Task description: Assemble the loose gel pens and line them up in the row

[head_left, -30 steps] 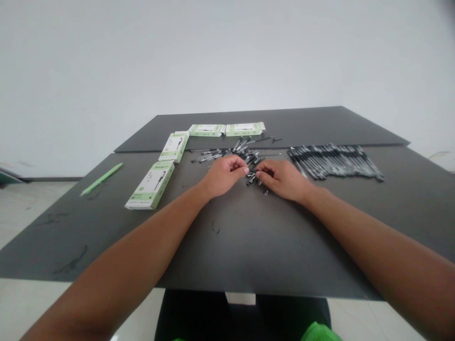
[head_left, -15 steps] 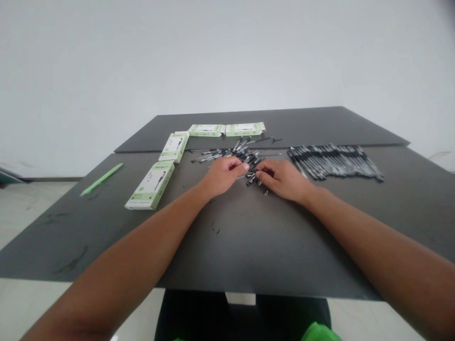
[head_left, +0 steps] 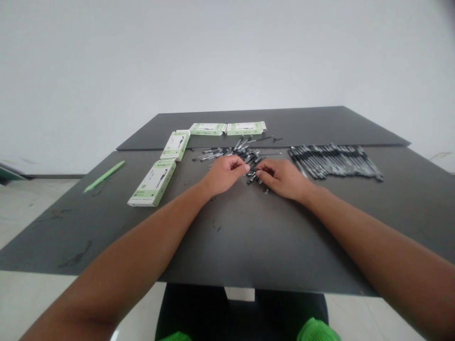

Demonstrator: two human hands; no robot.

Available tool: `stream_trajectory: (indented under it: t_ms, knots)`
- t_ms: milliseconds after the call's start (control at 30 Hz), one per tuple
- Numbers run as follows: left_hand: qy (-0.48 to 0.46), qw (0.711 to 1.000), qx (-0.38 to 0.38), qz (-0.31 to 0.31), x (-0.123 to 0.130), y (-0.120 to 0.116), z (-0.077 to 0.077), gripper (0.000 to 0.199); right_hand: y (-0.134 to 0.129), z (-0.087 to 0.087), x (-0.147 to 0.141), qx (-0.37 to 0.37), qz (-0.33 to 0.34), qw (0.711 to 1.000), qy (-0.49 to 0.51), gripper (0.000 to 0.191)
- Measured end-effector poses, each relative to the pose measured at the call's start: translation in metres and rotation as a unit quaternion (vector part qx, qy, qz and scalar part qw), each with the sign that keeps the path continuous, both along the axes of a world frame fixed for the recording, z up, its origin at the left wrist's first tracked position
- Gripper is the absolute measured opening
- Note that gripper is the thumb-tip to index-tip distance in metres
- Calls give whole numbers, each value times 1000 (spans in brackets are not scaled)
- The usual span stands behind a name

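My left hand (head_left: 227,173) is closed in a pinch at the near side of a loose pile of black and clear pens (head_left: 215,154). Opposite it, my right hand (head_left: 282,177) pinches too, thumb against forefinger. A short dark stretch of a pen (head_left: 253,169) shows between the two sets of fingertips; its ends are hidden in the hands. Just under the fingers lie small dark pen pieces (head_left: 251,179). To the right of my right hand, many similar pens (head_left: 334,162) lie side by side in a row.
Two white and green pen boxes (head_left: 152,183) lie end to end on the left, and two more boxes (head_left: 246,128) line the back. A light green pen (head_left: 104,176) rests farther left. The dark table (head_left: 241,251) has a seam behind the pile.
The view has shifted slightly. Both hands keep nearly the same place and pinch; no other change shows.
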State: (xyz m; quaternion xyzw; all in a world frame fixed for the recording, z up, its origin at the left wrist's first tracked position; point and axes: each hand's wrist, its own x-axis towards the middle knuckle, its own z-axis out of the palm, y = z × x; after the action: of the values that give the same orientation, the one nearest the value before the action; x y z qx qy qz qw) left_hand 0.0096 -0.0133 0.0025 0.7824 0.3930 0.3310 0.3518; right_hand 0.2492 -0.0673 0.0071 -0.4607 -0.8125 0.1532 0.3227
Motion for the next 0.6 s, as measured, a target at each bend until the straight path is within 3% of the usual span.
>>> stream_trajectory:
  t_ms: [600]
  knots:
    - [-20, 1000, -15, -12, 3, -2, 2, 35, -1, 1, 1, -10, 0, 1000, 4, 18]
